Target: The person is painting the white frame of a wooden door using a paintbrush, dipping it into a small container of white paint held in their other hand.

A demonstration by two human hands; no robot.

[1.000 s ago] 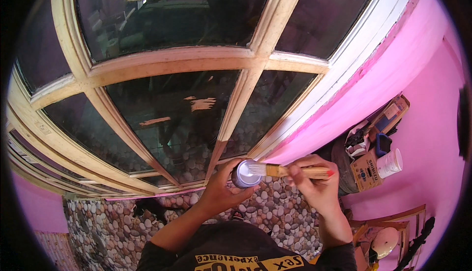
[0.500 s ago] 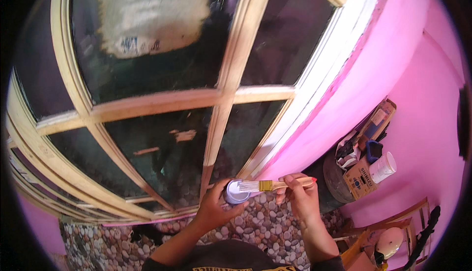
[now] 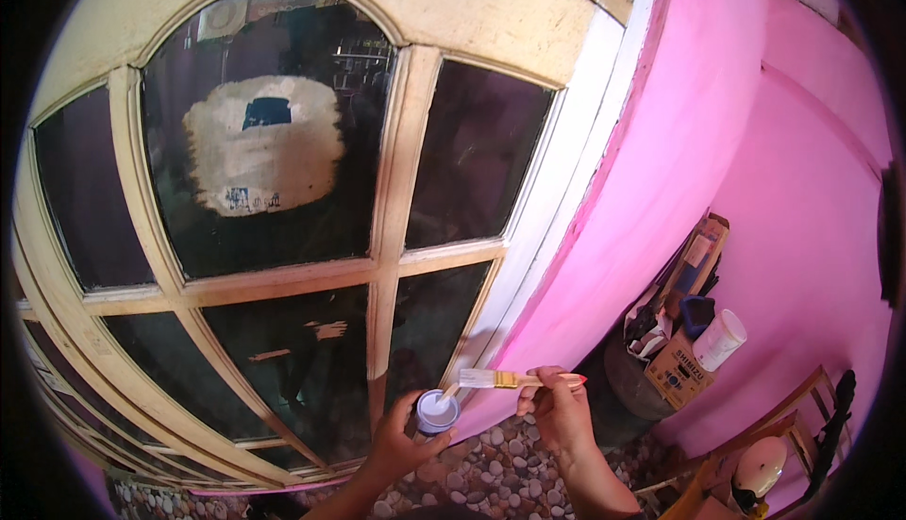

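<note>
My left hand (image 3: 401, 440) is wrapped round a small bluish-purple cup (image 3: 437, 411) with white paint in it. A short pale stick-like piece shows at the cup's far rim; I cannot tell whether it stands in the paint. In my right hand (image 3: 557, 411) is a flat paintbrush (image 3: 506, 380), pinched by its wooden handle. The brush lies level, its whitish bristles pointing left, just beyond and to the right of the cup's mouth. Ahead stands a cream wooden window frame (image 3: 387, 227) with dark glass panes, bordered on the right by a white-painted edge strip (image 3: 547, 209).
A pink wall (image 3: 642, 180) curves along the right. Against it stands a dark bin (image 3: 628, 378) with a cardboard box (image 3: 679, 369), a white tub (image 3: 722, 339) and other odds and ends. A wooden chair-like frame (image 3: 783, 416) is at lower right. Pebble-patterned floor (image 3: 500, 468) lies below.
The brush has come off the cup's mouth and now sits beyond its rim. The view has tilted up, showing more of the frame's arched top. Both hands keep their hold.
</note>
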